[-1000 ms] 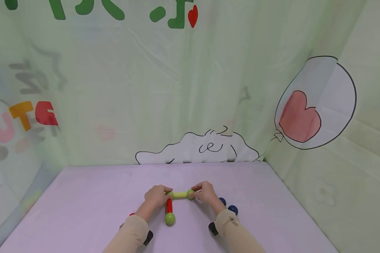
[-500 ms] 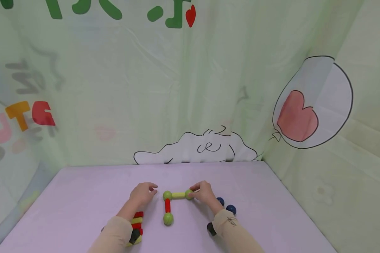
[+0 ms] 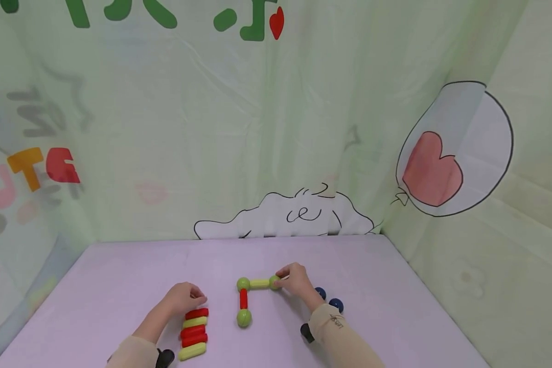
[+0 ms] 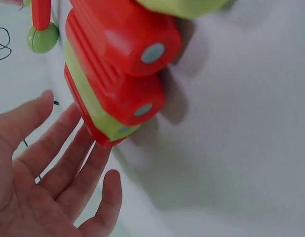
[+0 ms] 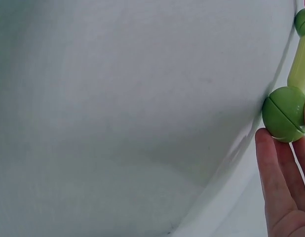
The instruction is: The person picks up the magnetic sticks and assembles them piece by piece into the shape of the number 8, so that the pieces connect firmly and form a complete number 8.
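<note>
A right-angled build of magnetic rods and balls lies on the table. Its green corner ball (image 3: 243,284) joins a yellow-green rod (image 3: 259,283) to a red rod (image 3: 244,299), which ends in another green ball (image 3: 244,318). At the far right end, my right hand (image 3: 296,280) pinches a third green ball (image 5: 283,113) between thumb and fingers. My left hand (image 3: 182,298) is beside the far end of a row of loose rods, nearest a red rod (image 3: 197,314). Its fingers (image 4: 68,165) are spread and loosely bent, holding nothing; whether they touch the rod I cannot tell.
The row continues toward me with several red and yellow-green rods, a yellow-green rod (image 3: 192,351) closest. Two dark blue balls (image 3: 336,305) sit right of my right wrist. A curtain (image 3: 165,128) with drawings borders the table (image 3: 133,266) at the back and sides.
My left hand has let go of the corner ball and moved left and nearer to the rod row, uncovering the rods. My right hand stays on its green ball.
</note>
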`<state>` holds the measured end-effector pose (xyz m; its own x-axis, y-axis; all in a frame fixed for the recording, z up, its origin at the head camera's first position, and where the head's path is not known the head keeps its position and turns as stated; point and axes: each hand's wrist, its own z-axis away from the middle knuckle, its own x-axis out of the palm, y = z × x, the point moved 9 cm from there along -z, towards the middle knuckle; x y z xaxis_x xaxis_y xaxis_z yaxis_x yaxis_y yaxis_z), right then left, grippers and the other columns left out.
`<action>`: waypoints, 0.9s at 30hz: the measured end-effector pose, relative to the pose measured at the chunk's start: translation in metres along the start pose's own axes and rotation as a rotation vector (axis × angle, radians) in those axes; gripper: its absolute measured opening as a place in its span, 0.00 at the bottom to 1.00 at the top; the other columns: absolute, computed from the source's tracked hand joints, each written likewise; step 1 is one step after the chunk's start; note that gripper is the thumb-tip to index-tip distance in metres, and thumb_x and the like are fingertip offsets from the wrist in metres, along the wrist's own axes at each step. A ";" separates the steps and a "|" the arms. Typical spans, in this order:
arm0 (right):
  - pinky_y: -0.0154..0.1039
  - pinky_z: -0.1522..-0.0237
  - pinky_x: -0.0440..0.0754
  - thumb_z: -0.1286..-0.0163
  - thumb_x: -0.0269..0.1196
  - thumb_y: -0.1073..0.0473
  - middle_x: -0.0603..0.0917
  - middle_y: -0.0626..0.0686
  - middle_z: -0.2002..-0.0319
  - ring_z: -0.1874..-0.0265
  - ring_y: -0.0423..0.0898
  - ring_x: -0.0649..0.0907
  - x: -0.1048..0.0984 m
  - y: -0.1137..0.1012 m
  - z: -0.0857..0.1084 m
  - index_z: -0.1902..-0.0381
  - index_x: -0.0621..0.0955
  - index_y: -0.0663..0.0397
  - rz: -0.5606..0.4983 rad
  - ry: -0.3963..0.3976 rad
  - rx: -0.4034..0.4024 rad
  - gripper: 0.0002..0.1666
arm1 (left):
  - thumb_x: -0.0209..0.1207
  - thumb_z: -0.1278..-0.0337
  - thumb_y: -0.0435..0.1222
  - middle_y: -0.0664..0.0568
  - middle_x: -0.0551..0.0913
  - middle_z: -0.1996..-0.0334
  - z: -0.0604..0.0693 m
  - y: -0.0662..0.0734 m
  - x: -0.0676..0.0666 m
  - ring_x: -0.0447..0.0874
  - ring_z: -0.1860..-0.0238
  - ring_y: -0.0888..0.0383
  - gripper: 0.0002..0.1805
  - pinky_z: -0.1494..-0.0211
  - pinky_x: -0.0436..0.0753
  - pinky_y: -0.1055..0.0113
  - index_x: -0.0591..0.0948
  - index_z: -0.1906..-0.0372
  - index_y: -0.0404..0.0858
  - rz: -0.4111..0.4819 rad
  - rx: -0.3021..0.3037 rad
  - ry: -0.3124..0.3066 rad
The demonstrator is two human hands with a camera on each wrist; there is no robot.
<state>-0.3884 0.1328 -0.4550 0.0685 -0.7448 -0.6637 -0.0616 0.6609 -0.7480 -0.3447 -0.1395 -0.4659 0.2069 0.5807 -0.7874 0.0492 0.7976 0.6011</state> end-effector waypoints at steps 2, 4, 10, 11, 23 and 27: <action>0.36 0.67 0.79 0.49 0.69 0.67 0.83 0.56 0.66 0.68 0.46 0.81 0.001 0.000 0.000 0.64 0.82 0.66 -0.001 0.000 -0.001 0.13 | 0.62 0.49 0.37 0.53 0.78 0.71 0.003 -0.001 0.001 0.73 0.69 0.58 0.08 0.63 0.79 0.62 0.82 0.65 0.36 0.001 0.013 -0.034; 0.36 0.67 0.79 0.49 0.69 0.67 0.83 0.56 0.66 0.68 0.46 0.81 0.002 0.001 -0.001 0.64 0.82 0.66 -0.002 0.002 -0.002 0.13 | 0.63 0.50 0.35 0.53 0.78 0.70 0.005 -0.002 0.002 0.74 0.68 0.57 0.07 0.61 0.79 0.61 0.82 0.66 0.37 0.016 0.027 -0.069; 0.37 0.67 0.79 0.49 0.69 0.68 0.83 0.56 0.66 0.69 0.46 0.81 0.001 0.005 -0.002 0.65 0.82 0.66 -0.015 0.028 0.027 0.12 | 0.64 0.53 0.31 0.48 0.80 0.58 0.012 -0.004 0.003 0.76 0.54 0.48 0.07 0.50 0.75 0.53 0.83 0.65 0.38 0.059 0.053 -0.128; 0.37 0.67 0.79 0.49 0.69 0.68 0.83 0.56 0.66 0.69 0.46 0.81 0.000 0.005 -0.002 0.65 0.82 0.66 -0.013 0.032 0.029 0.12 | 0.64 0.53 0.31 0.48 0.80 0.57 0.012 -0.005 0.003 0.76 0.52 0.47 0.07 0.49 0.74 0.52 0.83 0.66 0.38 0.055 0.057 -0.127; 0.37 0.67 0.80 0.49 0.68 0.68 0.83 0.57 0.66 0.69 0.47 0.81 -0.001 0.003 -0.001 0.65 0.82 0.67 -0.012 0.032 0.007 0.12 | 0.66 0.56 0.31 0.52 0.76 0.73 0.015 0.000 0.000 0.71 0.70 0.56 0.06 0.62 0.78 0.60 0.80 0.71 0.35 -0.103 0.090 -0.052; 0.37 0.67 0.80 0.49 0.69 0.68 0.83 0.57 0.67 0.69 0.47 0.81 -0.001 0.003 -0.001 0.65 0.82 0.67 -0.014 0.031 0.005 0.12 | 0.65 0.55 0.31 0.52 0.74 0.76 0.017 -0.002 0.000 0.69 0.73 0.57 0.05 0.67 0.76 0.64 0.81 0.71 0.35 -0.132 0.070 -0.056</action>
<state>-0.3900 0.1355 -0.4570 0.0387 -0.7562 -0.6533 -0.0560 0.6511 -0.7569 -0.3284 -0.1439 -0.4645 0.2479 0.4602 -0.8525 0.1470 0.8519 0.5026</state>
